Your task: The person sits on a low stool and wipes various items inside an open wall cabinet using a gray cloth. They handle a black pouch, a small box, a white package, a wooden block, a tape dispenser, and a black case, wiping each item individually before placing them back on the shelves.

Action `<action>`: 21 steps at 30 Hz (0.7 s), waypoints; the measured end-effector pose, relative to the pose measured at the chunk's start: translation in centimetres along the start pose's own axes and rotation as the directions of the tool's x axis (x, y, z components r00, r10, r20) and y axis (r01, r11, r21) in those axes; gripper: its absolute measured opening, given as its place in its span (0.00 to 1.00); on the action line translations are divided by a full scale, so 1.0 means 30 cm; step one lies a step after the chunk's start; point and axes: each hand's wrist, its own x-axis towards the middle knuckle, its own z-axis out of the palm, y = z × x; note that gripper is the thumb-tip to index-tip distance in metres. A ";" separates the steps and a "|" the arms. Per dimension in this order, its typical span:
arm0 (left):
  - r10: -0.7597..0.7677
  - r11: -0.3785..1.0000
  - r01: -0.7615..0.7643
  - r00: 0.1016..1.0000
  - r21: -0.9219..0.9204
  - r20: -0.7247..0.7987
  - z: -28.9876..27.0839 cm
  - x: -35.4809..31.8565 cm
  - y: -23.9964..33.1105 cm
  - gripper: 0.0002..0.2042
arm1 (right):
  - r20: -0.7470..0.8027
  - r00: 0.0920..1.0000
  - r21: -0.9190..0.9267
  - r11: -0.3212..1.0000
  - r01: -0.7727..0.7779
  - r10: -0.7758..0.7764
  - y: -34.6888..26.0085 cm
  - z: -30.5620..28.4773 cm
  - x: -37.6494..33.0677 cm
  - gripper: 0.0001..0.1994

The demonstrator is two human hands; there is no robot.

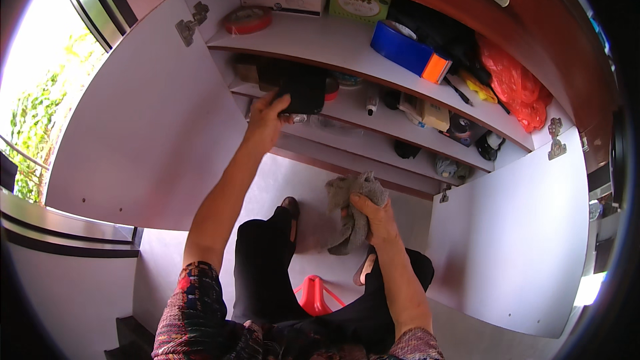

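Note:
My left hand reaches into an open cabinet and grips a flat black object with rounded corners at the left of the second shelf. Its exact kind does not show. Only part of the hand's fingers can be seen, bent around the near edge. Lower down, between cabinet and knees, my right hand is closed on a crumpled grey cloth. Beside the black object lies a red tape roll, partly covered by it.
The top shelf carries a red tape roll, a green box, a blue box and a red plastic bag. Doors stand open at left and right. Beneath me is a red stool.

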 end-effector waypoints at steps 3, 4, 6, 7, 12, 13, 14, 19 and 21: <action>-0.003 1.000 0.004 0.999 0.027 -0.037 -0.019 0.098 0.021 0.18 | 0.004 1.000 -0.018 1.000 -0.010 0.010 0.000 -0.016 0.003 0.15; 0.003 0.999 -0.001 0.999 0.038 -0.051 -0.027 0.121 0.025 0.18 | 0.007 1.000 -0.023 1.000 -0.013 0.013 0.000 -0.018 0.006 0.16; -0.023 0.999 0.026 0.998 0.040 -0.057 -0.041 0.158 0.029 0.17 | 0.002 1.000 -0.021 1.000 -0.016 0.016 -0.005 -0.017 0.010 0.16; -0.038 0.998 0.040 0.997 0.041 -0.061 -0.049 0.174 0.026 0.17 | -0.001 1.000 -0.021 1.000 -0.018 0.018 -0.006 -0.018 0.010 0.16; -0.054 0.998 0.054 0.998 0.020 -0.016 -0.102 0.237 0.011 0.15 | 0.001 1.000 0.024 0.999 -0.023 0.023 -0.006 -0.021 0.004 0.12; -0.060 0.998 0.060 0.998 0.020 -0.007 -0.101 0.239 0.007 0.15 | -0.004 1.000 0.047 0.999 -0.015 0.015 -0.006 -0.021 0.001 0.10; -0.067 0.997 0.067 0.997 0.022 -0.037 -0.098 0.240 -0.001 0.15 | -0.003 1.000 0.050 0.999 -0.013 0.013 -0.008 -0.023 -0.001 0.10; -0.078 0.992 0.083 0.995 0.099 -0.054 -0.117 0.239 -0.008 0.17 | 0.008 1.000 0.056 0.998 -0.012 0.012 -0.015 -0.018 -0.006 0.10; -0.094 0.989 0.103 0.992 0.106 -0.085 -0.117 0.228 -0.007 0.17 | 0.009 1.000 0.045 0.999 -0.030 0.030 -0.006 -0.028 -0.005 0.09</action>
